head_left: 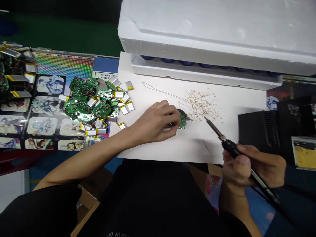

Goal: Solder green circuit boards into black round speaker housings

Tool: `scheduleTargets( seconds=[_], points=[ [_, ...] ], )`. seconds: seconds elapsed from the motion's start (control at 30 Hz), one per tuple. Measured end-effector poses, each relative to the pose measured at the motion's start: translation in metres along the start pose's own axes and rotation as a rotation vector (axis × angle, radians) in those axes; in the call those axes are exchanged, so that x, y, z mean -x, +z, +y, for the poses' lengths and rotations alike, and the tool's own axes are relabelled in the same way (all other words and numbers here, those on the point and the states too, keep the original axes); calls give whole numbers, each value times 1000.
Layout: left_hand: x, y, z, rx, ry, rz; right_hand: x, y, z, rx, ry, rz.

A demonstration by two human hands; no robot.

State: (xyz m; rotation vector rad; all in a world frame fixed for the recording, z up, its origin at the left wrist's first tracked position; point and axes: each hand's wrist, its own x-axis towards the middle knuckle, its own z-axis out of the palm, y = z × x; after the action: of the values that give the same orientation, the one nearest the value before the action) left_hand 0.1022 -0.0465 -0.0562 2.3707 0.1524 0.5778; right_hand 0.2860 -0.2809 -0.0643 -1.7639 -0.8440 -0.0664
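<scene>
My left hand rests on a white sheet, fingers curled round a small round green circuit board with a dark part under it. My right hand is closed on a black soldering iron. The iron's metal tip points up and left, a short way right of the board and not touching it. A thin solder wire lies across the sheet just beyond my left hand.
A heap of green circuit boards with small silver batteries lies left of the sheet. Pale solder crumbs are scattered right of the board. White foam trays stand at the back. A black box sits at right.
</scene>
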Motion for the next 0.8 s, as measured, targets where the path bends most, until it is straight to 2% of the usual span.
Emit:
scheduleTargets(
  seconds=[0.07, 0.13, 0.27, 0.57, 0.8],
  points=[
    [0, 0, 0, 4, 10, 12, -4, 11, 6, -81, -75, 149],
    [0, -1, 0, 10, 11, 11, -8, 20, 15, -162, -56, 201],
    [1, -2, -1, 23, -7, -5, -6, 29, 31, -256, 70, 156],
    [0, -2, -2, 57, -22, -45, 1, 31, 40, -236, 146, 170],
    [2, -21, -2, 84, -20, -119, 0, 32, 38, -271, 143, 159]
  ],
)
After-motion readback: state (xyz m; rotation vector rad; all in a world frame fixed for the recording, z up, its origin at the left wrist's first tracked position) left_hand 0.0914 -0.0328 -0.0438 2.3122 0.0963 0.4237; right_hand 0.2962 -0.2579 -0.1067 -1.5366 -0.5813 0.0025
